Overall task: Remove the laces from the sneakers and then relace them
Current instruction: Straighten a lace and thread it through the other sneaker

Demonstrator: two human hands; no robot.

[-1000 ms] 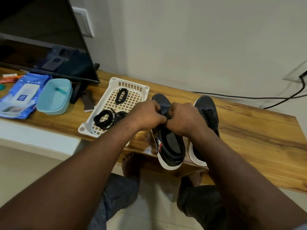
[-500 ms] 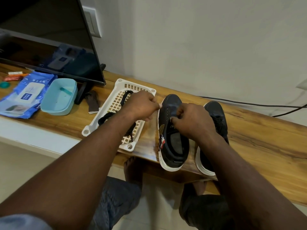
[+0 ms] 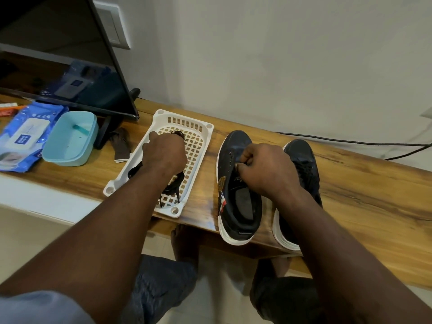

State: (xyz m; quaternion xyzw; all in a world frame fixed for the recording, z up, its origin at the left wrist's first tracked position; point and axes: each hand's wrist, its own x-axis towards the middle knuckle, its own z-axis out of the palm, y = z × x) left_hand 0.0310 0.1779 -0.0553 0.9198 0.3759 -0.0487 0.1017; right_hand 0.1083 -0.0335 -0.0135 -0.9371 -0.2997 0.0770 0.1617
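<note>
My left hand is inside the white basket, with the palm down and the fingers bent over the black laces which lie there. One loop of lace shows just at my fingertips, but my hand covers the contact, so I cannot tell if I really grip a lace or only touch it. My right hand is on the unlaced sneaker. Its fingers are curled, and thumb and forefinger pinch the upper edge of the shoe near the row of free eyelets.

This sneaker stands on the wooden table, just right of the basket, with its toe to the wall and its heel a little over the front edge. The laced sneaker stands close beside it on the right, parallel to it, and my right forearm hides a part of it. Its black lace is in the eyelets.

Left of the basket lies a small brown object; what it is I cannot say. Further left are a light blue container and a blue pack of wipes. Behind them stands a television, and a black cable runs along the wall on the right.
</note>
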